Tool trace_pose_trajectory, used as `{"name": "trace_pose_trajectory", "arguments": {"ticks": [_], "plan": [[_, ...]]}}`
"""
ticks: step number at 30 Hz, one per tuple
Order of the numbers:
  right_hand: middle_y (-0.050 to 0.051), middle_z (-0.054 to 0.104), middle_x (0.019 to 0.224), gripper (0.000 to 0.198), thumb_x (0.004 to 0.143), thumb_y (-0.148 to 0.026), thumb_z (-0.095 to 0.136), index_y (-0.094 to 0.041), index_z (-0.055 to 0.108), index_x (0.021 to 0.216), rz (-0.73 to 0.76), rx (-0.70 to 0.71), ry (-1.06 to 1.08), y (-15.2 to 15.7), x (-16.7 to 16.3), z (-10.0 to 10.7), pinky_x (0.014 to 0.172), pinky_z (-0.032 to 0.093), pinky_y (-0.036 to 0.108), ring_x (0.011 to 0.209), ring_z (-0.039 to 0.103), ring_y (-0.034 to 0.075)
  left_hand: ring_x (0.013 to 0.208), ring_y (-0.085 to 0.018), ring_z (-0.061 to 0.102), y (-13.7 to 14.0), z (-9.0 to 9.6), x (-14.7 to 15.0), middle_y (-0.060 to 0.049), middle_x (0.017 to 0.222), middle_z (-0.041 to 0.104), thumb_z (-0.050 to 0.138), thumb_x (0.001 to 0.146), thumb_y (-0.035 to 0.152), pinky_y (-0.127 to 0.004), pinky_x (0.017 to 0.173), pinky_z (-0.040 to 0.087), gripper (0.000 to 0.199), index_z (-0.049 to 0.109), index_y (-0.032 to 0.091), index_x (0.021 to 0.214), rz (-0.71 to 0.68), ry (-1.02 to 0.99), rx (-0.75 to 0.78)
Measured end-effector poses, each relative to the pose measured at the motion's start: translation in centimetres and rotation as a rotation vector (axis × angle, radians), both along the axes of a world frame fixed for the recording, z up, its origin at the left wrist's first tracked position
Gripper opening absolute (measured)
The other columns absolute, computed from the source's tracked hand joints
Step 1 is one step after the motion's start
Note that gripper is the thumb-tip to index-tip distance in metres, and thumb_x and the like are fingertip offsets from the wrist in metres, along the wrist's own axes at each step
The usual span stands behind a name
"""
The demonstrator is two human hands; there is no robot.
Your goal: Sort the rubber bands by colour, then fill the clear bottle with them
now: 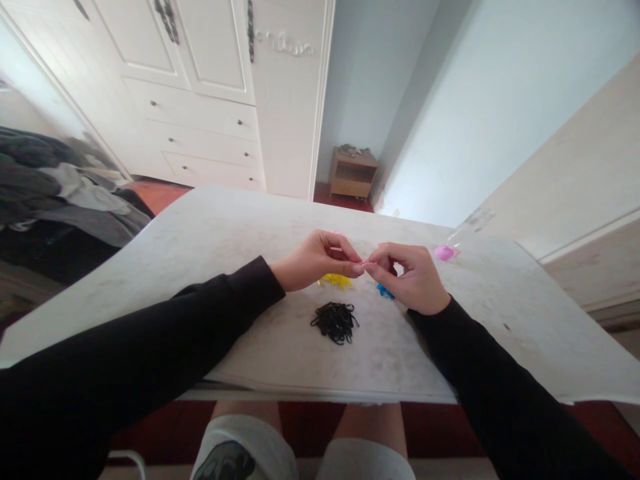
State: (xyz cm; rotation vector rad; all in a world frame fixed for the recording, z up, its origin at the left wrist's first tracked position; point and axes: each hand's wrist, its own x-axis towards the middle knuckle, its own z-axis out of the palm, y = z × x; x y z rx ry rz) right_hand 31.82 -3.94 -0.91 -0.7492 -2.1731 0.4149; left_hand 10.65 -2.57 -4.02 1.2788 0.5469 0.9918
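Black elastic bands [335, 323] lie heaped near the front edge of the desk [280, 353] | left hand [320, 259] and right hand [414, 277] meet beyond them, fingers [345, 244] pinched closed, whether on something I cannot tell | yellow bands [340, 281] and blue bands [384, 291] lie partly hidden under hands; lowering these could scatter them | desk extends widely both sides

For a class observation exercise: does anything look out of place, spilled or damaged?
Grey smudges mottle the white tabletop, like stains. Clothes heaped at left look untidy. The black bands lie in one pile, so not obviously spilled.
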Motion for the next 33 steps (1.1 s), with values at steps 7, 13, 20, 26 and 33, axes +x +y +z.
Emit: {"name": "trace_pose_trajectory", "arguments": {"ticks": [7, 13, 20, 26, 33], "plan": [[-0.006, 0.055, 0.06, 0.008, 0.085, -0.025, 0.079, -0.019, 0.074, 0.083, 0.065, 0.013, 0.016, 0.0, -0.24, -0.31, 0.049, 0.039, 0.022, 0.05, 0.047, 0.007, 0.076, -0.011, 0.071, 0.29, -0.17, -0.18, -0.003, 0.079, 0.076, 0.096, 0.066, 0.024, -0.022, 0.07, 0.057, 0.03, 0.075, 0.012, 0.083, -0.01, 0.01, 0.008], [-0.006, 0.057, 0.059, 0.002, 0.082, -0.019, 0.075, -0.017, 0.075, 0.083, 0.053, 0.036, -0.007, -0.04, -0.34, -0.37, 0.048, 0.04, 0.022, 0.049, 0.048, 0.007, 0.079, -0.013, 0.072, 0.12, -0.01, -0.29, -0.005, 0.083, 0.076, 0.093, 0.07, 0.028, -0.025, 0.075, 0.058, 0.028, 0.076, 0.011, 0.085, -0.028, 0.064, 0.007], [-0.001, 0.067, 0.065, 0.007, 0.081, -0.014, 0.072, -0.017, 0.076, 0.078, 0.034, 0.095, -0.034, -0.09, -0.27, -0.07, 0.048, 0.043, 0.022, 0.05, 0.052, 0.007, 0.074, -0.011, 0.071, 0.09, 0.09, -0.23, -0.003, 0.077, 0.075, 0.093, 0.07, 0.029, -0.024, 0.071, 0.056, 0.029, 0.072, 0.012, 0.079, 0.012, 0.031, -0.027], [0.002, 0.074, 0.077, 0.011, 0.084, -0.014, 0.069, -0.018, 0.079, 0.083, 0.023, 0.129, -0.047, 0.14, -0.15, -0.26, 0.05, 0.048, 0.022, 0.055, 0.058, 0.008, 0.075, -0.011, 0.071, 0.2, -0.14, -0.11, -0.003, 0.079, 0.076, 0.094, 0.069, 0.03, -0.023, 0.072, 0.056, 0.031, 0.071, 0.012, 0.079, 0.042, -0.004, -0.086], [0.002, 0.073, 0.076, 0.012, 0.087, -0.013, 0.067, -0.018, 0.078, 0.085, -0.045, 0.171, -0.072, 0.19, -0.05, -0.08, 0.053, 0.052, 0.022, 0.061, 0.063, 0.01, 0.073, -0.008, 0.069, 0.22, 0.13, -0.04, 0.0, 0.077, 0.073, 0.094, 0.068, 0.03, -0.023, 0.074, 0.058, 0.036, 0.066, 0.012, 0.08, 0.036, -0.06, -0.095]]}}
